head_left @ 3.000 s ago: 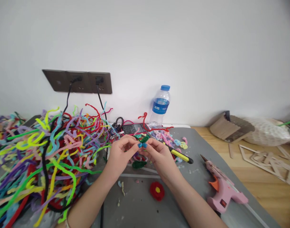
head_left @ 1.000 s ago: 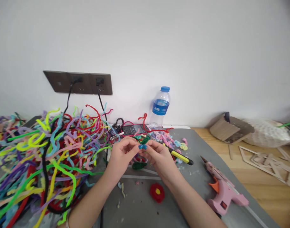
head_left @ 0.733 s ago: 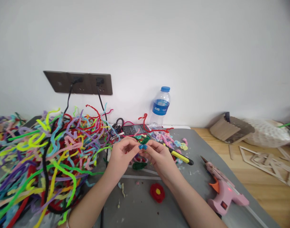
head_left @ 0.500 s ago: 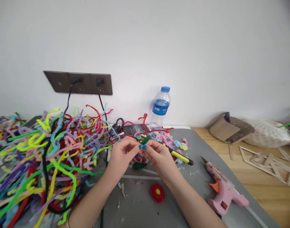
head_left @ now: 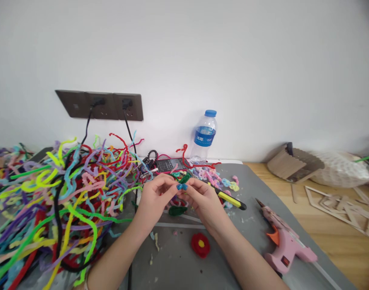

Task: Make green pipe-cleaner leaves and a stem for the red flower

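Observation:
Both my hands meet in front of me above the grey mat. My left hand point(head_left: 157, 195) and my right hand point(head_left: 203, 197) pinch a dark green pipe cleaner piece point(head_left: 185, 178) between thumbs and forefingers; its lower part is hidden by the fingers. The thumbs, with blue nails, touch or nearly touch. Just below the hands lies a dark green leaf-like fuzzy piece point(head_left: 177, 210). Nearer to me, a red fuzzy flower point(head_left: 200, 245) with a yellow centre rests flat on the mat.
A heap of coloured pipe cleaners point(head_left: 78, 205) covers the left side. Behind my hands stand a water bottle point(head_left: 205, 135) and pastel fuzzy scraps point(head_left: 213, 177). A yellow cutter point(head_left: 231, 199) lies beside my right hand; a pink glue gun point(head_left: 285, 237) is farther right. Wooden pieces point(head_left: 341, 209) lie beyond the mat.

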`<state>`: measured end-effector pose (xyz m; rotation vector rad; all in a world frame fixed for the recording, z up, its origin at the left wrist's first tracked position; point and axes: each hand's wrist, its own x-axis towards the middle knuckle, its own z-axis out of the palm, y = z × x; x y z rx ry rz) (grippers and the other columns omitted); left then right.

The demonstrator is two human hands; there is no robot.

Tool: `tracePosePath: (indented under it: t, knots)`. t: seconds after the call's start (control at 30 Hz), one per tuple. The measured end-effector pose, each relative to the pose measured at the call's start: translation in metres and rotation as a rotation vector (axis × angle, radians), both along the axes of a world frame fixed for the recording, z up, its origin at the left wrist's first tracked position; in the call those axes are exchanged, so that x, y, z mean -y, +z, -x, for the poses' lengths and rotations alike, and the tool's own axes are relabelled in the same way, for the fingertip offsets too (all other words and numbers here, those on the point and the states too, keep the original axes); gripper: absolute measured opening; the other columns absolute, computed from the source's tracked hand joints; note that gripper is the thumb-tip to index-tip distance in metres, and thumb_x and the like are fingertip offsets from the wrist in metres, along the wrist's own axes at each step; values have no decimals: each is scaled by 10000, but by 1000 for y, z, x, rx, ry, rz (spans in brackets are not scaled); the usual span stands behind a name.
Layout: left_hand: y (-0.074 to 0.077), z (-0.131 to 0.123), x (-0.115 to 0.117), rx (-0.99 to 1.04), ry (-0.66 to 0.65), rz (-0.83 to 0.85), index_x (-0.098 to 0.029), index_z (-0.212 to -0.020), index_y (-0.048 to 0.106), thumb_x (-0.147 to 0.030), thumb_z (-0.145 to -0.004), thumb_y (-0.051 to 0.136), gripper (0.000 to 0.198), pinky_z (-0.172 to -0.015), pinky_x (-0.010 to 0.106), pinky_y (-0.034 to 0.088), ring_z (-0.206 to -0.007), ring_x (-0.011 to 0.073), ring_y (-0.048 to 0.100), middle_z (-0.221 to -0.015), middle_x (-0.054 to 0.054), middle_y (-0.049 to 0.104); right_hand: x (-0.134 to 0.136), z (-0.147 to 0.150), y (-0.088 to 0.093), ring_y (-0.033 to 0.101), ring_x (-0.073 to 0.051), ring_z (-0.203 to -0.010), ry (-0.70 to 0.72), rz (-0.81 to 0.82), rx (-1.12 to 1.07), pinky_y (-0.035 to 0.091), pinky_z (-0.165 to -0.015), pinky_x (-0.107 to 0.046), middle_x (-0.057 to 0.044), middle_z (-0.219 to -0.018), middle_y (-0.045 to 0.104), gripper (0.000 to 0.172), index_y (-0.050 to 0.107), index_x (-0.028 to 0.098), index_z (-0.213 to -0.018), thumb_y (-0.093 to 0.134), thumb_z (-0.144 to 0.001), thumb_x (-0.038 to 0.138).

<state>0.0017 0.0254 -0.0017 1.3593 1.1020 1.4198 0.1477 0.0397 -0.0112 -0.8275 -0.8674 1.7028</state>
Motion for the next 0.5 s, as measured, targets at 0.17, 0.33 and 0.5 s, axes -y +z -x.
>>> tracePosePath:
  t: [0.17,0.33,0.5]
  knots:
    - [1,0,0,11,7,5,-170,-655,706,-256,-767,714,142,-562,233,454,-655,134,583,-755,33,644,0,0,0,667,-114,-623,-3,1,4,572,-667,-224,10,-652,730,362,710,180,-651,955,-562,431]
    - [1,0,0,10,2,19,-169,-651,708,-290,-768,728,169,-553,238,463,-647,135,575,-758,35,637,0,-1,-2,674,-128,-628,-8,-14,11,575,-666,-241,3,-656,728,353,707,181,-656,945,-584,432]
    - [2,-1,0,2,5,28,-171,-644,706,-331,-757,748,200,-533,234,461,-651,142,571,-760,44,644,0,-1,-2,675,-126,-627,-6,-7,6,574,-663,-234,3,-644,726,355,708,183,-649,948,-576,433]
